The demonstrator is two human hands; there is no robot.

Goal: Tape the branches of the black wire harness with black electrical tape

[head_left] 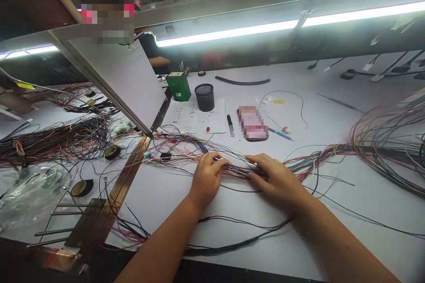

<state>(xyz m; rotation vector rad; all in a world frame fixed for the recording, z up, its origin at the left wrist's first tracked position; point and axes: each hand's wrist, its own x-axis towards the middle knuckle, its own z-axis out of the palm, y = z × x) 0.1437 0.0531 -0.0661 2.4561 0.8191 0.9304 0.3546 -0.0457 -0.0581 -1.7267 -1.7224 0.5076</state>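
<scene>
Gripping wire bundle (237, 169), left hand (206, 177), right hand (277, 178), white table (166, 190)

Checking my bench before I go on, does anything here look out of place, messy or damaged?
Nothing looks damaged or spilled. Both hands, left hand and right hand, rest on the multicoloured wire bundle, which lies loose and unbound, fanning into a tangled coil at the right. A tape roll sits among stray wires.

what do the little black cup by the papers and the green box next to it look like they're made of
Black cup: looks like metal wire mesh, matt black; a fine see-through grid shows in its wall. Green box: probably printed cardboard with a slight sheen, judging by its sharp folded edges and pale label, though plastic can't be ruled out.
</scene>
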